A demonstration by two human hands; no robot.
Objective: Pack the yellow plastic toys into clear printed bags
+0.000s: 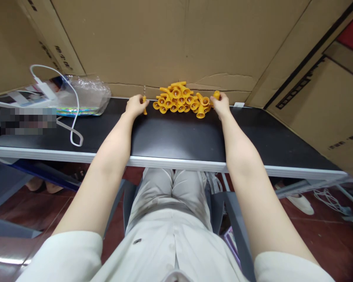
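Note:
A pile of small orange plastic funnel-shaped parts (181, 100) lies at the far edge of the black tabletop (176, 135), against a cardboard wall. My left hand (135, 105) rests left of the pile, fingers closed on one orange part with a thin metal pin sticking up (144, 102). My right hand (220, 103) sits at the pile's right end, pinching another orange part (216, 94).
At the left are a clear plastic bag (85, 94) over printed papers, and a white charger with a looping cable (73, 117). Cardboard sheets (312, 78) wall in the back and right. Another person's feet show under the table.

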